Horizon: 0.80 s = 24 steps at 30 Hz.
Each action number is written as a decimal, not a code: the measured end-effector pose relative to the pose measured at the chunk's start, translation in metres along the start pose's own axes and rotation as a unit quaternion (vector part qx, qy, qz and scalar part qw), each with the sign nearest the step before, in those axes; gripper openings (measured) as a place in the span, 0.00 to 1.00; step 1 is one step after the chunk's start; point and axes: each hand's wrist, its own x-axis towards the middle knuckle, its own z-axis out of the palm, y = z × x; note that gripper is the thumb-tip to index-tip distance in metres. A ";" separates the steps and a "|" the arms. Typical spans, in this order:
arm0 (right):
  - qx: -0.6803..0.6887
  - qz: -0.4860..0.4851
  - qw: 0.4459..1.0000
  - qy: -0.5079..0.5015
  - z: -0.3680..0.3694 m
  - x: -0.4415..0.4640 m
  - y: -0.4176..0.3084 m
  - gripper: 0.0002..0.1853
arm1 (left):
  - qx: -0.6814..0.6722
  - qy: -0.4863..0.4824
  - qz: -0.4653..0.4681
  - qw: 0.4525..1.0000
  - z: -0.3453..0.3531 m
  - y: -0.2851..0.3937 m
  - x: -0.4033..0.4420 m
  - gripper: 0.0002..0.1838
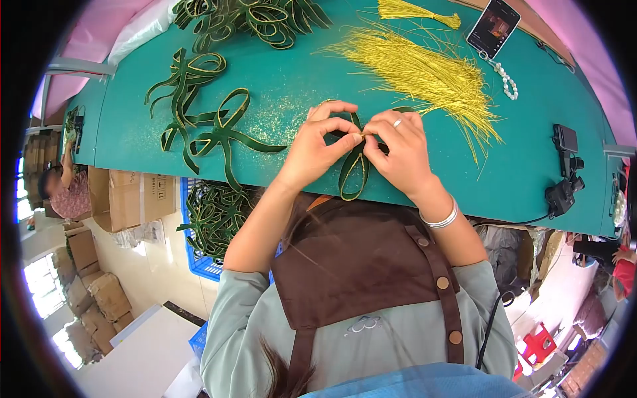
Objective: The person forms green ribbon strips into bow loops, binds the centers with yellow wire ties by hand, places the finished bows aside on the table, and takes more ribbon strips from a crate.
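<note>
A dark green ribbon bow with gold edges (345, 180) is held at its middle just above the table's near edge, one loop hanging toward me. My left hand (317, 140) pinches the bow's centre between thumb and forefinger. Against it, the fingertips of my right hand (402, 147) are closed on the same spot. Something thin and gold shows between the fingertips, too small to make out fully. Finished-looking green bows (225, 132) lie left of my left hand. A spread bundle of gold wire ties (424, 69) lies beyond my right hand.
A pile of green bows (255, 20) sits at the table's far side. A blue basket (204, 266) of bows stands below the left edge. A phone (494, 28) with a beaded strap leans at the back right. Black devices (564, 169) lie right. Another person (66, 192) is far left.
</note>
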 end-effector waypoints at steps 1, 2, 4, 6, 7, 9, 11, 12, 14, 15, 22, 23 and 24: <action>0.001 -0.001 1.000 0.000 0.000 -0.001 0.000 0.09 | 0.039 0.027 0.001 0.999 0.000 0.004 -0.001 0.06; -0.001 0.014 1.000 0.010 -0.001 -0.002 0.000 0.09 | 0.077 0.054 0.003 0.996 0.001 0.007 -0.002 0.05; -0.004 0.030 0.999 0.020 -0.003 -0.003 0.003 0.09 | 0.161 0.066 0.033 0.984 0.000 0.010 -0.006 0.05; 0.007 0.044 0.999 0.020 -0.004 -0.005 0.004 0.09 | 0.245 0.076 0.058 0.965 0.002 0.013 -0.010 0.06; 0.009 0.044 0.999 0.019 -0.003 -0.006 0.004 0.09 | 0.272 0.064 0.072 0.958 0.005 0.016 -0.010 0.06; 0.016 0.054 0.998 0.022 -0.002 -0.007 0.004 0.09 | 0.293 0.053 0.091 0.950 0.012 0.017 -0.008 0.07; 0.018 0.060 0.998 0.020 -0.002 -0.008 0.006 0.09 | 0.291 0.056 0.088 0.951 0.018 0.018 -0.004 0.05; 0.020 0.067 0.997 0.017 -0.003 -0.009 0.007 0.09 | 0.289 0.059 0.085 0.952 0.022 0.019 -0.002 0.04; 0.030 0.079 0.996 0.019 -0.003 -0.009 0.007 0.09 | 0.257 0.066 0.076 0.961 0.028 0.021 0.001 0.03; 0.042 0.091 0.995 0.022 -0.003 -0.010 0.007 0.09 | 0.226 0.073 0.065 0.969 0.030 0.022 0.003 0.02; 0.086 0.132 0.987 0.027 -0.002 -0.009 0.009 0.08 | 0.198 0.057 0.050 0.977 0.030 0.017 0.005 0.04; 0.088 0.133 0.987 0.029 -0.002 -0.009 0.009 0.08 | 0.196 0.069 0.063 0.976 0.031 0.015 0.004 0.04; 0.091 0.133 0.986 0.031 -0.002 -0.009 0.010 0.07 | 0.195 0.082 0.076 0.975 0.032 0.014 0.003 0.04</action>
